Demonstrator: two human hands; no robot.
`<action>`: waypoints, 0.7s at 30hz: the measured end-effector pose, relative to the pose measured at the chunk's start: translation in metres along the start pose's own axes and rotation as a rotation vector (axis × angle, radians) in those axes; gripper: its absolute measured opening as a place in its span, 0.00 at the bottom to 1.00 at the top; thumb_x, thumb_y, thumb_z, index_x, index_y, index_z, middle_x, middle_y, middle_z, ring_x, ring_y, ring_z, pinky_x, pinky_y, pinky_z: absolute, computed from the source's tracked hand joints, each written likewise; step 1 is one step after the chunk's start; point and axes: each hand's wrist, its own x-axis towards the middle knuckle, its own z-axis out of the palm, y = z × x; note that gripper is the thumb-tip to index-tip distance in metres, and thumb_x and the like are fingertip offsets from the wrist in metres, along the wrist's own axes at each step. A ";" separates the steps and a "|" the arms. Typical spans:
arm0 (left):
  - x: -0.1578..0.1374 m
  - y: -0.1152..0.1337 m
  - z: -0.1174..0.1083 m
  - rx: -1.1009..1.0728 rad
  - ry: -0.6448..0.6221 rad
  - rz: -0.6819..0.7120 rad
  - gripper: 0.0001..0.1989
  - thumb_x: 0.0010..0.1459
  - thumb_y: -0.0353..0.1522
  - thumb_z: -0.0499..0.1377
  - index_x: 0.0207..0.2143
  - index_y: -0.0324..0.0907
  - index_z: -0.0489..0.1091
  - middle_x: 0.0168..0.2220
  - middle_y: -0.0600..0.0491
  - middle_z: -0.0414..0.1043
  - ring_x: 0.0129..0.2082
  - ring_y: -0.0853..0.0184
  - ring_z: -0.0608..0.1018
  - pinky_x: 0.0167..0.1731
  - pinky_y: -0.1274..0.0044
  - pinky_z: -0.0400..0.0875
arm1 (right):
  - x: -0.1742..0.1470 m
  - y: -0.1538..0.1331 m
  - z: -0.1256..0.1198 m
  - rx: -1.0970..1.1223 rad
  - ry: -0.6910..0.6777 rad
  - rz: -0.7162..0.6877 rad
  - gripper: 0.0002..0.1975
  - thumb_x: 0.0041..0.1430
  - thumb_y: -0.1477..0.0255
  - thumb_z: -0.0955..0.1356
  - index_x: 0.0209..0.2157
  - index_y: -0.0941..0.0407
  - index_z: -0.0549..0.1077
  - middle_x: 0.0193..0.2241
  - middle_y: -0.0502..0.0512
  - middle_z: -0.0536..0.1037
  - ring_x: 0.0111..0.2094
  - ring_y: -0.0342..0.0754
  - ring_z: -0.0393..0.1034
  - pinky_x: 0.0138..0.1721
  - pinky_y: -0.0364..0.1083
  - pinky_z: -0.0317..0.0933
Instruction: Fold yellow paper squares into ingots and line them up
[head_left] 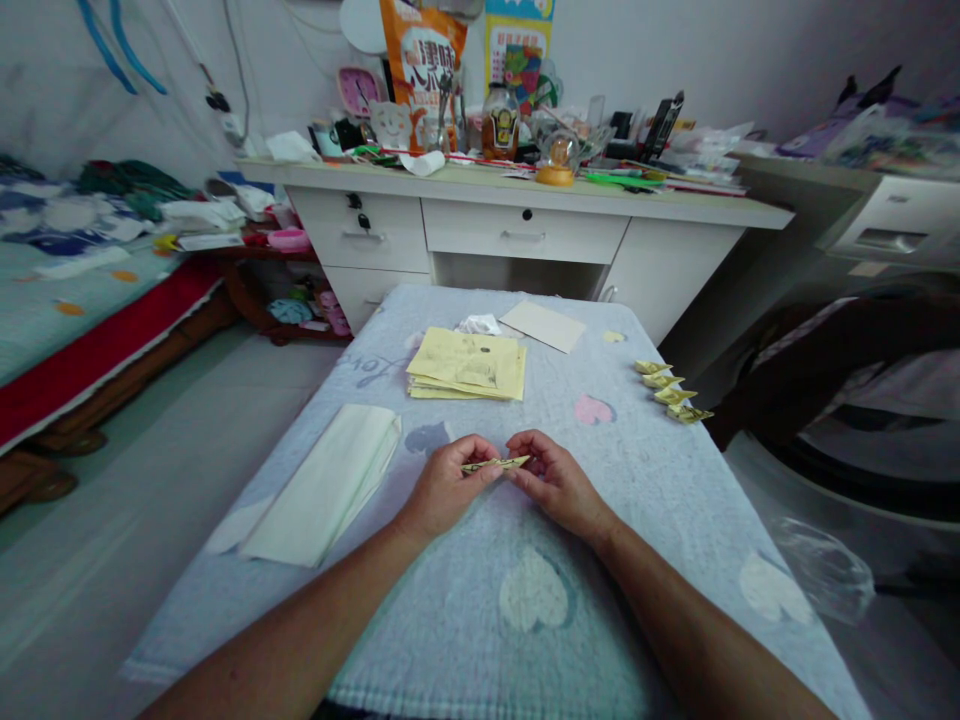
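Between my two hands is a small folded piece of yellow printed paper (495, 465), slim and pointed at its right end. My left hand (450, 485) pinches its left part between thumb and fingers. At the other end, my right hand (556, 482) has its thumb and fingertips closed on the pointed tip. Just beyond my hands lies a stack of yellow paper sheets (469, 362) with dark print on top. Several folded yellow paper pieces (673, 392) stand in a row along the table's right edge.
A folded pale cloth or paper bundle (330, 485) lies to the left on the cloth-covered table (450, 610). Behind the stack are a crumpled white wrapper (478, 325) and a beige card (544, 326). A cluttered white desk (517, 235) stands beyond, a washing machine (900, 225) at right.
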 end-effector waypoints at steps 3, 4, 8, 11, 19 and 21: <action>-0.001 -0.001 0.001 0.002 -0.011 0.001 0.08 0.54 0.35 0.61 0.33 0.39 0.71 0.28 0.55 0.71 0.29 0.70 0.73 0.29 0.81 0.65 | 0.001 -0.001 0.000 -0.083 -0.020 -0.008 0.08 0.59 0.65 0.67 0.34 0.56 0.71 0.27 0.49 0.70 0.28 0.42 0.63 0.30 0.41 0.57; -0.001 -0.001 0.001 -0.007 -0.013 -0.003 0.08 0.54 0.35 0.61 0.34 0.39 0.71 0.29 0.55 0.71 0.29 0.70 0.73 0.30 0.81 0.66 | 0.001 -0.001 0.000 -0.105 -0.016 -0.016 0.09 0.60 0.65 0.67 0.32 0.56 0.72 0.26 0.48 0.70 0.28 0.42 0.62 0.31 0.41 0.56; -0.001 0.001 0.001 0.012 -0.047 -0.020 0.10 0.54 0.36 0.60 0.36 0.39 0.71 0.29 0.55 0.72 0.30 0.69 0.74 0.30 0.80 0.66 | 0.002 0.000 -0.001 -0.139 0.001 -0.048 0.09 0.60 0.66 0.66 0.29 0.56 0.71 0.24 0.48 0.68 0.27 0.42 0.62 0.30 0.41 0.55; -0.001 0.004 -0.001 0.121 -0.056 0.027 0.09 0.56 0.36 0.59 0.28 0.39 0.72 0.26 0.55 0.71 0.28 0.70 0.72 0.29 0.80 0.64 | 0.001 -0.002 -0.001 -0.148 -0.002 -0.057 0.09 0.60 0.67 0.66 0.28 0.56 0.71 0.23 0.48 0.68 0.26 0.42 0.61 0.30 0.41 0.55; -0.003 0.007 0.001 0.131 -0.070 0.068 0.10 0.57 0.35 0.57 0.27 0.39 0.70 0.25 0.56 0.69 0.27 0.71 0.70 0.27 0.81 0.62 | 0.001 -0.005 -0.001 -0.107 -0.015 -0.041 0.11 0.60 0.65 0.66 0.28 0.56 0.70 0.22 0.47 0.66 0.25 0.42 0.59 0.29 0.41 0.54; -0.002 0.007 0.002 0.128 -0.083 0.070 0.10 0.58 0.35 0.56 0.28 0.39 0.70 0.25 0.56 0.68 0.27 0.71 0.70 0.27 0.81 0.62 | 0.001 -0.005 -0.002 -0.130 -0.016 -0.054 0.11 0.60 0.65 0.66 0.28 0.57 0.71 0.23 0.47 0.67 0.26 0.42 0.60 0.30 0.41 0.54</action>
